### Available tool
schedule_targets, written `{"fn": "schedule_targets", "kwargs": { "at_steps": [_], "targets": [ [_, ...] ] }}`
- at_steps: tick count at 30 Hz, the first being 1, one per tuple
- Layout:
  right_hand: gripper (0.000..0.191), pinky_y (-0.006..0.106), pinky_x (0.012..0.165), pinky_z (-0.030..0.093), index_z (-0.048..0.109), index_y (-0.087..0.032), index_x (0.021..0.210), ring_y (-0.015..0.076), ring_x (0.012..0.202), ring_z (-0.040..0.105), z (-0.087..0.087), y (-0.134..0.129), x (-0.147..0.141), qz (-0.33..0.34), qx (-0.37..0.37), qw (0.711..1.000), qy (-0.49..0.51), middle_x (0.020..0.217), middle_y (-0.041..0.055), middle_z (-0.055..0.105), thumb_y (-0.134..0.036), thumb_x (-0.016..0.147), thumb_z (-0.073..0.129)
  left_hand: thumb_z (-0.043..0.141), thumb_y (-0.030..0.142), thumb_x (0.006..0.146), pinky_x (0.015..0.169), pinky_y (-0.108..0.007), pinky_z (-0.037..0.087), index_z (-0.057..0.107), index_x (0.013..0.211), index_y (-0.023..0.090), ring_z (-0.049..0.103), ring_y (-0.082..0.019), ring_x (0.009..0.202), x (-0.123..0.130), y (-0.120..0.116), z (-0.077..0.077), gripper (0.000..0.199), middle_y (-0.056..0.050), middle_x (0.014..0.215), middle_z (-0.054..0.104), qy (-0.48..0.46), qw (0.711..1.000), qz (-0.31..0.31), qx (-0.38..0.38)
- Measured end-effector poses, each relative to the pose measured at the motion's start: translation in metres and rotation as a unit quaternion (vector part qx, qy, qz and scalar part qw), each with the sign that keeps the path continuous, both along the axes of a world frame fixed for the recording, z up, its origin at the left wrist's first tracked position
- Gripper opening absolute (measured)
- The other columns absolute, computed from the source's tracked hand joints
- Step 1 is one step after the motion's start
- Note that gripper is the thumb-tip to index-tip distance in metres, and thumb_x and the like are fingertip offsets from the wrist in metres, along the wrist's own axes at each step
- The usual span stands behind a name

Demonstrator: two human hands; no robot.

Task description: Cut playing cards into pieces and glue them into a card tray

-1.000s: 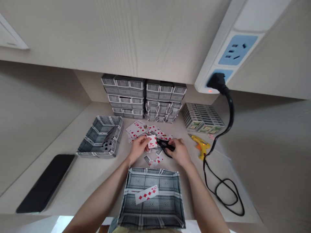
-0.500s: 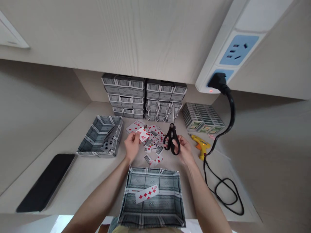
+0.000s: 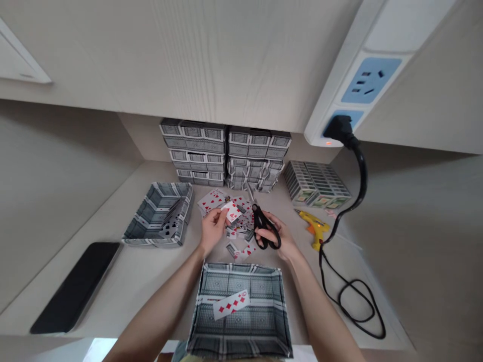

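Note:
My left hand [image 3: 212,230] pinches a playing card [image 3: 233,211] with red hearts between thumb and fingers. In my right hand [image 3: 279,236] is a pair of black-handled scissors [image 3: 261,223], the blades pointing away and slightly left, just right of the card. Beneath both hands lies a scattered heap of cut card pieces [image 3: 245,251], with larger heart cards [image 3: 210,200] at its far left. Close to my body stands an open box [image 3: 264,307] made of folded playing cards, and a cut nine of diamonds [image 3: 231,304] rests inside it.
Another card box [image 3: 132,237] holding a few cards stands at left, near a black phone-like slab [image 3: 75,286]. Card boxes [image 3: 198,146] are stacked at the back, beside card packs [image 3: 317,183]. At right lie a yellow glue gun [image 3: 316,229] and a black cable [image 3: 363,176] from a power strip [image 3: 372,80].
The scissors have tilted left and dropped lower, coming closer to the card. My left hand has moved the card slightly right. The view has shifted a little.

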State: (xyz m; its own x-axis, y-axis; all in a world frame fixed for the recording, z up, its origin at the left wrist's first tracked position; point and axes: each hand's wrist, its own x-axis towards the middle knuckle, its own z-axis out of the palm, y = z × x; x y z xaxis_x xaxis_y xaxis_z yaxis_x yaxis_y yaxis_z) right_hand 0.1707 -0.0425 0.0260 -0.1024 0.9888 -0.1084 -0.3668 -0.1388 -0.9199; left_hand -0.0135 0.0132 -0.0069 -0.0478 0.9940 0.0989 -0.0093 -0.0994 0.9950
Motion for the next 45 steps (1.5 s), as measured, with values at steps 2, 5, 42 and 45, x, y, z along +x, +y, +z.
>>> {"fn": "schedule_targets", "kwargs": {
  "at_steps": [2, 5, 42, 45],
  "targets": [
    [0.067, 0.028, 0.046, 0.049, 0.043, -0.019, 0.117, 0.0163, 0.057, 0.06, 0.001, -0.001, -0.002, -0.001, -0.012, 1.0, 0.005, 0.076, 0.0032, 0.064, -0.027, 0.059, 0.074, 0.053, 0.044, 0.075, 0.036, -0.019, 0.029, 0.053, 0.068, 0.016, 0.038, -0.005, 0.034, -0.001, 0.001, -0.001, 0.029, 0.005, 0.047, 0.053, 0.007, 1.0, 0.004, 0.002],
    [0.078, 0.023, 0.04, 0.045, 0.038, -0.02, 0.124, 0.0143, 0.055, 0.057, -0.002, -0.001, 0.0, -0.001, 0.017, 0.999, 0.043, 0.08, 0.0058, 0.065, -0.035, 0.057, 0.075, 0.052, 0.043, 0.077, 0.039, -0.019, 0.031, 0.05, 0.063, 0.016, 0.039, -0.006, 0.036, -0.002, 0.002, -0.002, 0.03, 0.005, 0.047, 0.052, 0.022, 1.0, 0.01, 0.012],
    [0.049, 0.023, 0.054, 0.038, 0.058, -0.021, 0.109, 0.0134, 0.065, 0.051, -0.005, -0.001, 0.009, 0.107, 0.011, 0.985, -0.136, 0.081, 0.0011, 0.059, -0.034, 0.063, 0.07, 0.056, 0.048, 0.07, 0.04, -0.022, 0.042, 0.044, 0.07, 0.017, 0.054, -0.012, 0.039, -0.003, 0.006, -0.001, 0.033, 0.004, 0.046, 0.056, -0.116, 0.991, -0.022, -0.055],
    [0.045, 0.021, 0.048, 0.033, 0.06, -0.017, 0.105, 0.0102, 0.054, 0.045, -0.001, -0.001, 0.007, 0.135, 0.0, 0.982, -0.128, 0.072, 0.0002, 0.056, -0.038, 0.066, 0.067, 0.056, 0.05, 0.069, 0.043, -0.025, 0.046, 0.042, 0.07, 0.018, 0.057, -0.014, 0.042, -0.003, 0.007, 0.0, 0.035, 0.003, 0.048, 0.059, -0.129, 0.989, -0.022, -0.066]
  ]
}}
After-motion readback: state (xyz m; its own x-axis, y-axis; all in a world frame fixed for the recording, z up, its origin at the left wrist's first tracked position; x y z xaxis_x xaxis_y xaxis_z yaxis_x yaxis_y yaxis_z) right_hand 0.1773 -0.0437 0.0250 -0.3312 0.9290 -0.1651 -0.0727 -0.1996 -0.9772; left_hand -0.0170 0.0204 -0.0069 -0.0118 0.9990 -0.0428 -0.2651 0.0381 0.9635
